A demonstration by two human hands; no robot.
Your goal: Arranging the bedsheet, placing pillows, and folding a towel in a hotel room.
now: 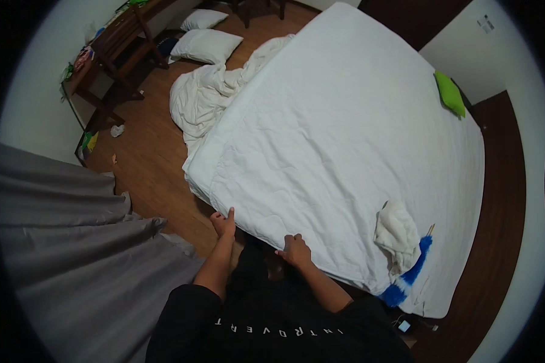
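Observation:
A white quilted mattress cover (pixel 299 168) lies over the bed, wrinkled across its near half. My left hand (pixel 225 223) is at the cover's near edge by the left corner, thumb uppermost and fingers curled at the border. Further right along the same edge, my right hand (pixel 297 250) has its fingers bent on the fabric and appears to grip it. The undersides of both grips are hidden. To the right of my right hand, a crumpled white cloth (pixel 396 233) rests on the bed, partly over a blue fluffy duster (pixel 418 263).
Bunched white bedding (pixel 204 97) hangs off the bed's left side to the floor. Beyond it are white pillows (pixel 209 45) and a wooden chair (pixel 122 54). Grey curtains (pixel 86 245) hang at left. A green cushion (pixel 449 94) sits at the bed's far right edge.

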